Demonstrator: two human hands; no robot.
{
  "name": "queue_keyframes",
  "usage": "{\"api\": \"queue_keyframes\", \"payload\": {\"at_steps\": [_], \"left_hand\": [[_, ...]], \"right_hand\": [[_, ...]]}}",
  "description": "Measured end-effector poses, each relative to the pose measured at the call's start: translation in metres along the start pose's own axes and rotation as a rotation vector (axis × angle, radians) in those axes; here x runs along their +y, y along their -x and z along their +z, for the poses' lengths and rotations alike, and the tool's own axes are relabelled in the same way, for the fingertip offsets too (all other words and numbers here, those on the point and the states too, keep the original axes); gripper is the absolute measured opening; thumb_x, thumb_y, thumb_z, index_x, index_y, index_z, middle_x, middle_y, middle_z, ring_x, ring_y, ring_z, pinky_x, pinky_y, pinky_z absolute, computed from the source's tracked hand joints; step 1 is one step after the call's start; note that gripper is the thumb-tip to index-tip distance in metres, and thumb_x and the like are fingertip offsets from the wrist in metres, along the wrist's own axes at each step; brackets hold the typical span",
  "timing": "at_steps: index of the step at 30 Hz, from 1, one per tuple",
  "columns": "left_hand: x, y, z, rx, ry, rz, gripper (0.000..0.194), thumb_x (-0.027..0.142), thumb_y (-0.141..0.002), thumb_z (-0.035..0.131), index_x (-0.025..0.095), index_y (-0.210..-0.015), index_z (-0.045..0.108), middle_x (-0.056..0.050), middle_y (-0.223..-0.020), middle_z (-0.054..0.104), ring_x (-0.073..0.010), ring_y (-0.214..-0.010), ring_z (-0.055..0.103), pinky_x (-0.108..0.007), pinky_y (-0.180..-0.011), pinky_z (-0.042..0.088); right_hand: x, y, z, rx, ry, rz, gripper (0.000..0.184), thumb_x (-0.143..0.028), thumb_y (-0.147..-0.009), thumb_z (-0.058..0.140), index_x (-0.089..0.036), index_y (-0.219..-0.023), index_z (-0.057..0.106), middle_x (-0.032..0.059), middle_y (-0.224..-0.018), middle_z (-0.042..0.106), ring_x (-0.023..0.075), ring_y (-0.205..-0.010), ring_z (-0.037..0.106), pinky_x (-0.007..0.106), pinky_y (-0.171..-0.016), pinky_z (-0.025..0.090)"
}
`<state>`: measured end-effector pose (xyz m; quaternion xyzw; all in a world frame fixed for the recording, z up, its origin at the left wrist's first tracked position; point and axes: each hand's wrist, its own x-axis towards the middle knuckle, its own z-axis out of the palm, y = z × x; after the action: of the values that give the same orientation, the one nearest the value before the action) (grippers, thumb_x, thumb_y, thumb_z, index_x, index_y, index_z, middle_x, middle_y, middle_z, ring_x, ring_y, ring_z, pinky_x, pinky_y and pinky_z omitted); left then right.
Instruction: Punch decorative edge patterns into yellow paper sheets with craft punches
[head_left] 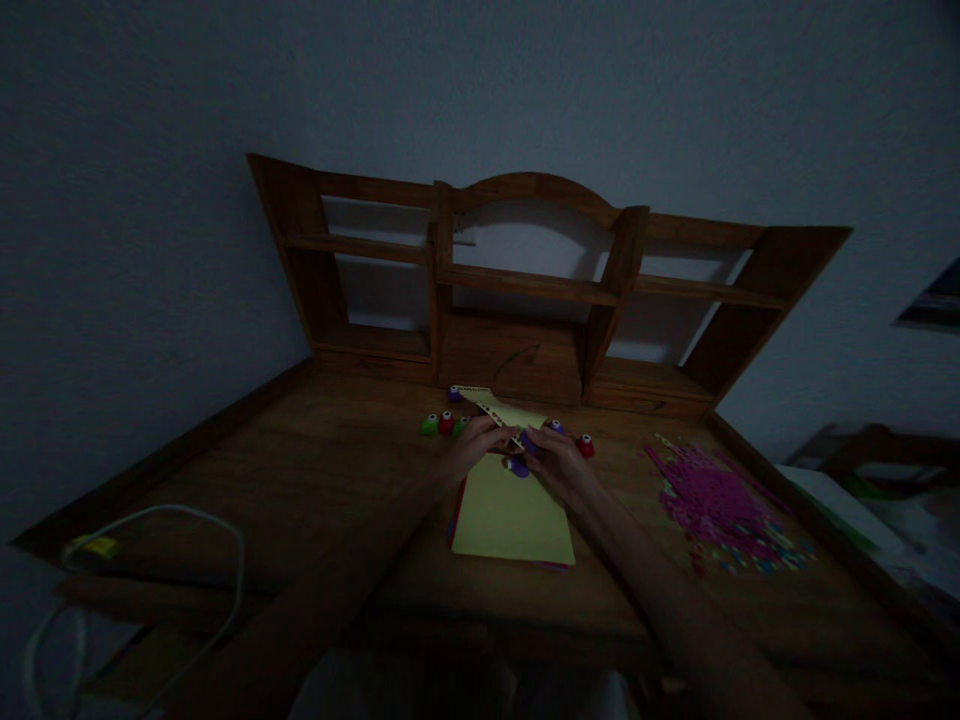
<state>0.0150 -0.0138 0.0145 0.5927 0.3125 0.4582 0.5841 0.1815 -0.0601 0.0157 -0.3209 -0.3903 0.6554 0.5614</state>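
Note:
My left hand (481,441) is closed on a yellow sheet of paper (517,414) with a row of small cut-outs along its edge. My right hand (562,462) has its fingers wrapped round a small purple craft punch (529,440) at the sheet's edge. Just below the hands, a second purple punch (517,467) lies on a stack of yellow paper (513,520), with red and purple sheets peeking out beneath. Left of the hands stand a green punch (429,425) and a red punch (446,423); another red punch (586,446) is to their right.
A heap of pink strips (716,500) with small coloured bits covers part of the desk's right side. The wooden shelf unit (525,283) rises along the back edge. A white cable (184,508) loops over the desk's left front edge by a yellow object (97,546).

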Motion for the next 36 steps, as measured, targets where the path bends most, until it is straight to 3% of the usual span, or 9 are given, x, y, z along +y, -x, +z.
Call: {"api": "queue_keyframes", "payload": {"at_steps": [6, 12, 19, 25, 29, 36], "left_hand": [[0.001, 0.003, 0.001, -0.028, 0.036, -0.023, 0.021, 0.035, -0.075, 0.074, 0.015, -0.072, 0.069, -0.005, -0.076, 0.070, -0.0178, -0.069, 0.067, -0.028, -0.067, 0.052], [-0.001, 0.002, 0.000, -0.060, 0.044, -0.048, 0.025, 0.038, -0.074, 0.075, 0.014, -0.072, 0.068, -0.005, -0.073, 0.069, -0.0178, -0.069, 0.067, -0.029, -0.069, 0.053], [0.000, 0.004, 0.000, -0.074, 0.037, -0.053, 0.032, 0.045, -0.079, 0.073, 0.013, -0.082, 0.068, -0.007, -0.081, 0.070, -0.0184, -0.073, 0.067, -0.032, -0.074, 0.054], [0.009, 0.012, 0.012, -0.144, 0.054, 0.050, 0.050, 0.050, -0.077, 0.074, 0.016, -0.112, 0.062, -0.007, -0.102, 0.069, -0.0210, -0.091, 0.066, -0.033, -0.084, 0.052], [0.018, 0.018, 0.019, -0.195, 0.006, 0.060, 0.046, 0.049, -0.079, 0.074, 0.015, -0.110, 0.065, -0.008, -0.100, 0.070, -0.0220, -0.091, 0.064, -0.032, -0.082, 0.051], [0.029, 0.026, 0.026, -0.182, 0.051, 0.027, 0.043, 0.048, -0.076, 0.076, 0.015, -0.102, 0.070, -0.007, -0.093, 0.069, -0.0205, -0.083, 0.062, -0.029, -0.072, 0.048]], "right_hand": [[-0.002, 0.002, 0.007, -0.001, -0.004, -0.032, 0.025, -0.030, -0.068, 0.085, -0.020, -0.065, 0.062, -0.0025, -0.066, 0.057, 0.0095, -0.054, 0.041, 0.026, -0.052, 0.033], [0.000, 0.001, 0.006, 0.012, 0.003, -0.074, 0.027, -0.029, -0.068, 0.084, -0.020, -0.063, 0.059, -0.0032, -0.065, 0.054, 0.0090, -0.053, 0.035, 0.026, -0.049, 0.028], [0.000, 0.001, 0.008, 0.029, 0.009, -0.078, 0.029, -0.031, -0.068, 0.084, -0.021, -0.063, 0.058, -0.0026, -0.066, 0.054, 0.0100, -0.054, 0.037, 0.027, -0.050, 0.029], [0.005, 0.001, 0.011, -0.006, 0.056, -0.137, 0.028, -0.033, -0.069, 0.082, -0.020, -0.063, 0.058, -0.0037, -0.059, 0.050, 0.0110, -0.053, 0.039, 0.027, -0.053, 0.030], [0.009, 0.002, 0.007, 0.035, 0.129, -0.192, 0.020, -0.030, -0.067, 0.081, -0.019, -0.070, 0.065, -0.0019, -0.066, 0.056, 0.0114, -0.058, 0.045, 0.026, -0.055, 0.032], [0.007, 0.006, 0.003, 0.059, 0.240, -0.247, 0.013, -0.028, -0.073, 0.079, -0.021, -0.078, 0.069, -0.0001, -0.074, 0.062, 0.0147, -0.068, 0.053, 0.028, -0.064, 0.039]]}}
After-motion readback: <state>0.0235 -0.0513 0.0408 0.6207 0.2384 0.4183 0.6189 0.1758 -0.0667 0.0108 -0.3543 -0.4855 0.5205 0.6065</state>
